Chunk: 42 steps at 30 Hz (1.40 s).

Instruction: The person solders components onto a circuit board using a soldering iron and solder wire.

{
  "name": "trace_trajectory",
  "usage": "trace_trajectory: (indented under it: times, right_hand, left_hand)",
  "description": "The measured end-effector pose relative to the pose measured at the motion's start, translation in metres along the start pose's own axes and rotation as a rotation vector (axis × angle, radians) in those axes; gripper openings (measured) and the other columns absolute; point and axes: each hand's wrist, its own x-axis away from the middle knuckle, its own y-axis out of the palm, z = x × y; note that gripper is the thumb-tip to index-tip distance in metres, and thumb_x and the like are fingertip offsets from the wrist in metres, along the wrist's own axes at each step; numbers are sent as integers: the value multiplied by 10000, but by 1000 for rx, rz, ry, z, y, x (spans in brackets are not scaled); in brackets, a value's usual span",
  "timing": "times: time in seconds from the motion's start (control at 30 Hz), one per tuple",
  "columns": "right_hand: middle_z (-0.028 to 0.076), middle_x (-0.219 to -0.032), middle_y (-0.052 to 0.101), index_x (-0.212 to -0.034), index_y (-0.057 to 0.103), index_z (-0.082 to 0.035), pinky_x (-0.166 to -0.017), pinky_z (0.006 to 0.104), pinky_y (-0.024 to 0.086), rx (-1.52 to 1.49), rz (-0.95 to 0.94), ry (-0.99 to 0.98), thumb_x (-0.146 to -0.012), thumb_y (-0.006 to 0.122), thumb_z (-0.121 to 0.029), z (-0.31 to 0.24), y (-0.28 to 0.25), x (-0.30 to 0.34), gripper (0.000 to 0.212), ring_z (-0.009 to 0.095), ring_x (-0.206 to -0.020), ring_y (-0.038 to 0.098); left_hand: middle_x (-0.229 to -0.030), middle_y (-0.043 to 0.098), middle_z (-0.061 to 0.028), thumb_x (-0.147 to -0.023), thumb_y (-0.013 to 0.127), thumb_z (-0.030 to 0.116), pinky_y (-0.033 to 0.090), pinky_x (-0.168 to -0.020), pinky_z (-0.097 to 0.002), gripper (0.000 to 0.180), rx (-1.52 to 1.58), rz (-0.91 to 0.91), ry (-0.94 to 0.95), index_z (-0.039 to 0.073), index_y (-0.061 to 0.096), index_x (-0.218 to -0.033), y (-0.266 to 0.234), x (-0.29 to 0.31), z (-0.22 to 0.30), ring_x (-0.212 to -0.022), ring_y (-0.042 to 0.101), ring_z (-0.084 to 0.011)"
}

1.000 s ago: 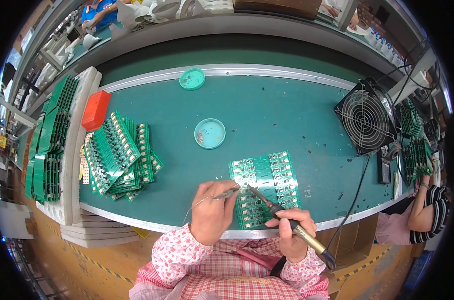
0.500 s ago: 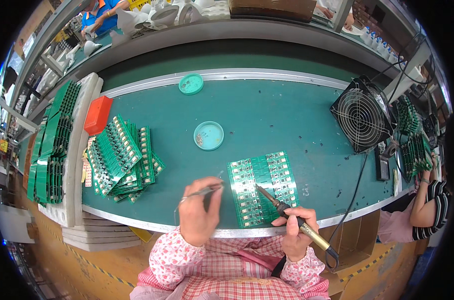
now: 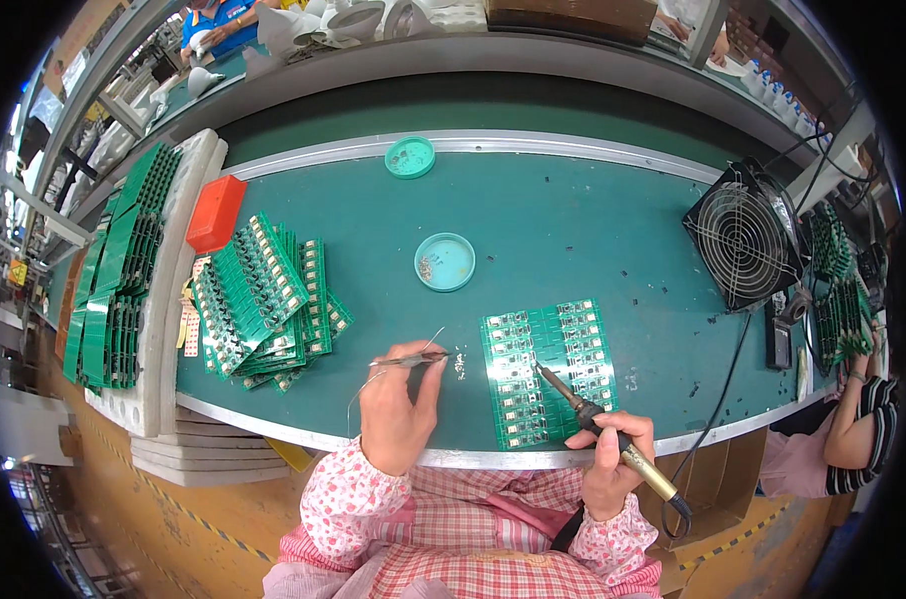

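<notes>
My left hand (image 3: 395, 414) is closed in a pinch on a pair of metal tweezers (image 3: 411, 359). A thin wire, apparently solder, also runs from its fingers. Just beyond the tweezers' tips, a few tiny pale parts (image 3: 460, 365) lie on the mat. My right hand (image 3: 612, 474) is wrapped round a soldering iron (image 3: 620, 446) with a dark grip and gold-coloured end. The iron's tip points at the middle-left of a green circuit board panel (image 3: 550, 374), which lies flat near the table's front edge. Whether the tip touches it, I cannot tell.
Stacked green circuit boards (image 3: 258, 299) and a red box (image 3: 216, 214) are at left, beside a white foam tray (image 3: 188, 290) of boards. Two shallow turquoise dishes (image 3: 458, 262) sit mid-table and farther back. A black fan (image 3: 740, 235) stands right, near the iron's cord.
The view has shifted, so the table appears farther right. My left hand has drawn left from the board, uncovering the tiny parts. My right hand keeps the iron's tip over about the same spot.
</notes>
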Motion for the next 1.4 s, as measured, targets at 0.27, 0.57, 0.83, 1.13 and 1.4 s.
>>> trace_trajectory:
  times: [0.27, 0.57, 0.83, 1.13, 1.4]
  right_hand:
    - [78, -634, 697, -1001, 559, -37, -663, 292, 483, 4, 13, 9, -977, 587, -245, 3, 0, 2, 211, 136, -605, 643]
    - [72, -623, 697, -1000, 560, -44, -657, 301, 477, 22, 10, -36, -970, 583, -230, 4, -1, 0, 190, 133, -585, 632]
    - [71, -616, 694, -998, 562, -46, -632, 292, 482, 29, 20, -37, -966, 572, -222, 2, 0, -1, 179, 136, -578, 629]
    - [67, -608, 690, -996, 557, -46, -624, 294, 483, 50, 8, -78, -960, 571, -222, 2, -1, -1, 181, 132, -574, 614]
    - [74, -607, 686, -994, 562, -39, -626, 291, 485, 32, 12, -40, -961, 567, -210, -1, 0, -1, 174, 137, -576, 629]
  left_hand:
    - [-982, 688, -112, -894, 675, 2, 517, -764, -347, 130, -35, 3, 8, -3, 635, -1018, 6, -4, 0, -850, 675, -269]
    - [-983, 689, -110, -899, 677, 10, 524, -757, -339, 136, -28, 15, 4, 0, 636, -1028, 9, -6, -2, -833, 674, -261]
    - [-982, 690, -108, -905, 674, 11, 529, -764, -332, 136, -50, 28, -14, -4, 632, -1033, 9, -5, -4, -837, 680, -251]
    - [-994, 690, -116, -867, 693, 2, 506, -768, -382, 161, -5, 27, -42, 16, 639, -1017, 10, -6, -3, -861, 657, -313]
    - [-1003, 692, -110, -869, 692, 2, 507, -761, -381, 154, -6, 31, -30, 18, 636, -1011, 11, -6, -4, -863, 657, -309]
